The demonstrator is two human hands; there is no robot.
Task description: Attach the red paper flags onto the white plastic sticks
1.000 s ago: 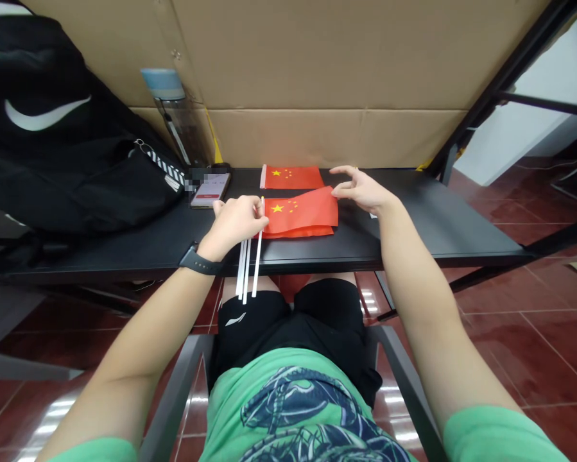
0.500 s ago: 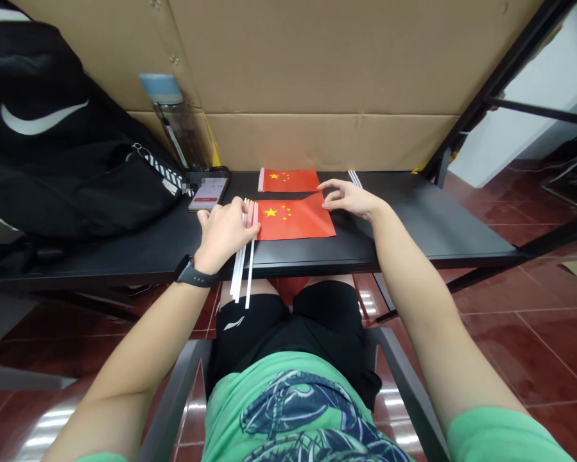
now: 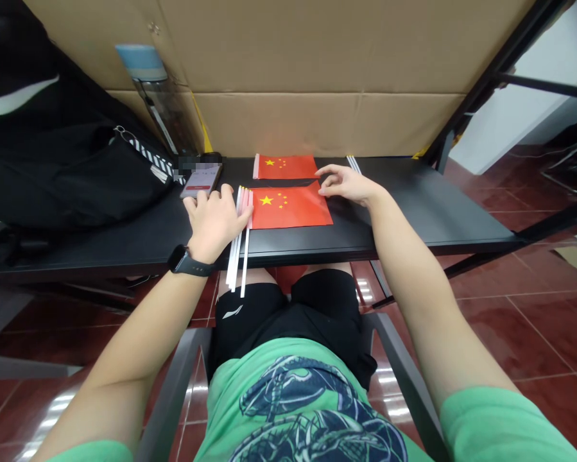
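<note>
Left grip (image 3: pixel 214 221) on white sticks (image 3: pixel 235 256), right grip (image 3: pixel 346 184) at a red flag (image 3: pixel 288 208)

The red flag lies flat on the black desk (image 3: pixel 413 205), its yellow stars at the left, and a second red flag (image 3: pixel 285 167) lies just beyond it, nearer the cardboard box (image 3: pixel 317 64). The left grip rests over the bundled sticks with its fingers spread, its thumb side against them, just beside the flag's left edge. Whether it is clamped on them I cannot tell. The sticks run toward the person and stick out past the desk's front edge. The right grip is apart, its fingers loosely curled, their tips at the flag's far right corner. A few more white sticks (image 3: pixel 352 163) lie beyond that hand, and a phone (image 3: pixel 201 181) sits left of the flags, by a black backpack (image 3: pixel 42 141)
</note>
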